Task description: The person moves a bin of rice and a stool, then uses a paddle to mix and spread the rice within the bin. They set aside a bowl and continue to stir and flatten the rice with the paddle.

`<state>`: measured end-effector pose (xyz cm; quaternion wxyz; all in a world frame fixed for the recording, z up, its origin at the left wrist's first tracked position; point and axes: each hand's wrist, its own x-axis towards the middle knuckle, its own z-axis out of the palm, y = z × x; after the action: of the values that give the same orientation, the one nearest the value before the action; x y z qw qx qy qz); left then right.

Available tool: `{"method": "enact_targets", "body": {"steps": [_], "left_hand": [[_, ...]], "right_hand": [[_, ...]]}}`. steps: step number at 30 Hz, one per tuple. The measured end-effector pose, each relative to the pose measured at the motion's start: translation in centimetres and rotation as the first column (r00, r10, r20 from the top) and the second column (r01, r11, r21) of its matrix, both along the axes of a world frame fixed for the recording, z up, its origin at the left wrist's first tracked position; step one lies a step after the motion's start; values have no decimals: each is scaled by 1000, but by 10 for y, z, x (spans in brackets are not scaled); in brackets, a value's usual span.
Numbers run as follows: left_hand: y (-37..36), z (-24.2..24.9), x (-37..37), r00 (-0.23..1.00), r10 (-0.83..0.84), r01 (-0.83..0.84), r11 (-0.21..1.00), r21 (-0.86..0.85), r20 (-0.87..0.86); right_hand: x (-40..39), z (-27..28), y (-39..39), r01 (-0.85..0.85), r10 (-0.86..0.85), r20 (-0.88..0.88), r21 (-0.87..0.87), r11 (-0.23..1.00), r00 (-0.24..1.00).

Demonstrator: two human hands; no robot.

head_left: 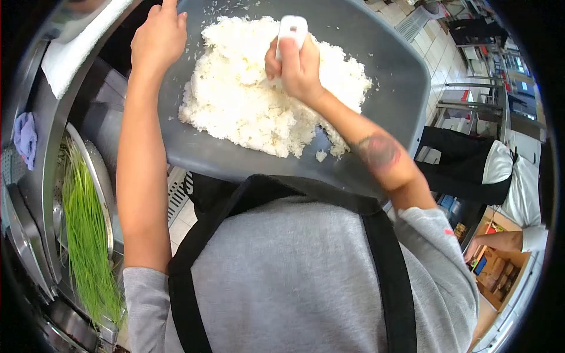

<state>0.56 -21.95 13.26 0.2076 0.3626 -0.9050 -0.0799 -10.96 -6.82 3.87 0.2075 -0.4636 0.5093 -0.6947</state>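
Note:
Cooked white rice (pixel 241 112) lies in a broad mound inside a large grey plastic tub (pixel 400 76). My right hand (pixel 300 70) is wrapped around the handle of a white rice paddle (pixel 293 28), thumb along the handle. The handle's end, with a small hole, points up toward me, and the blade is hidden at the rice. At the tub's left edge, my left hand (pixel 158 38) grips the rim; its fingertips are partly cut off by the top of the view. Loose grains cling to the tub floor and walls.
Long green chives or similar stalks (pixel 88 223) fill a metal bowl (pixel 100 170) at left. A purple cloth (pixel 25 140) and a white towel (pixel 82 53) lie beside it. At right, another person's hand (pixel 472 250) is near an open cardboard box (pixel 500 265).

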Motion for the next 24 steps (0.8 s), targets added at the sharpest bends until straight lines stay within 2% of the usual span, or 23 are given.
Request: {"method": "enact_targets", "body": {"steps": [2, 3, 4, 5, 6, 7, 8, 9, 11, 12, 13, 14, 15, 17, 18, 19, 21, 23, 24], "left_hand": [[-1, 0, -1, 1000, -2, 2, 1000, -5, 4], [-2, -1, 0, 1000, 8, -8, 1000, 0, 10], [1, -1, 2, 1000, -11, 10, 999, -31, -22], [-1, -1, 3, 1000, 4, -5, 1000, -26, -22], [-4, 1, 1, 1000, -2, 2, 1000, 0, -1], [-7, 0, 0, 1000, -11, 11, 1000, 25, 14], [-9, -2, 0, 1000, -9, 9, 999, 31, 16], [-12, -4, -1, 1000, -20, 20, 1000, 23, 5], [-14, -5, -1, 1000, -29, 29, 999, 17, -7], [-14, -5, 0, 999, -34, 34, 999, 17, -18], [-14, -6, 0, 999, -39, 40, 999, 16, -29], [-13, -6, 0, 999, -37, 38, 999, 20, -32], [-14, -6, -1, 999, -40, 41, 999, 26, -25], [-14, -4, 2, 999, -43, 43, 999, 31, -4], [-13, -3, 1, 999, -34, 34, 998, 45, 8], [-13, -1, -2, 1000, -24, 23, 998, 59, 12], [-19, -5, -5, 1000, -22, 22, 998, 58, 8], [-21, -9, -2, 1000, -12, 10, 997, 72, 24], [-18, -7, -2, 1000, -20, 20, 998, 58, 5]], "right_hand": [[-11, 14, -10, 8, -10, 155, 13, 1000, 988], [-15, 23, -9, 34, -33, 145, -3, 999, 989], [-18, 39, -7, 115, -113, 208, 4, 993, 971], [-17, 61, -1, 193, -184, 109, -81, 978, 977], [-27, 80, 5, 69, -54, 89, -179, 981, 995], [-17, 97, 6, 195, -124, 337, -187, 963, 933], [-22, 108, 11, 69, 57, 361, -328, 942, 931], [-21, 106, 12, 68, 56, 360, -324, 944, 931], [-16, 94, 16, -74, 86, 42, -234, 969, 995], [-2, 73, 13, 96, -102, -44, -111, 989, 994], [1, 35, 12, 21, -22, -76, -22, 1000, 997], [-3, -6, 10, -51, 54, 28, -112, 992, 998], [-10, -5, 6, -59, 62, 22, -113, 992, 998], [-21, -2, 5, 26, -29, 236, 15, 1000, 971], [-30, 2, 3, 44, -56, 290, 47, 998, 955], [-33, 13, 4, 51, -61, 286, 42, 998, 956], [-36, 43, 4, 50, -66, 121, 131, 990, 990], [-33, 74, 10, 90, -90, 94, -2, 996, 992], [-26, 86, 9, 103, -105, 281, 24, 994, 954]]}}
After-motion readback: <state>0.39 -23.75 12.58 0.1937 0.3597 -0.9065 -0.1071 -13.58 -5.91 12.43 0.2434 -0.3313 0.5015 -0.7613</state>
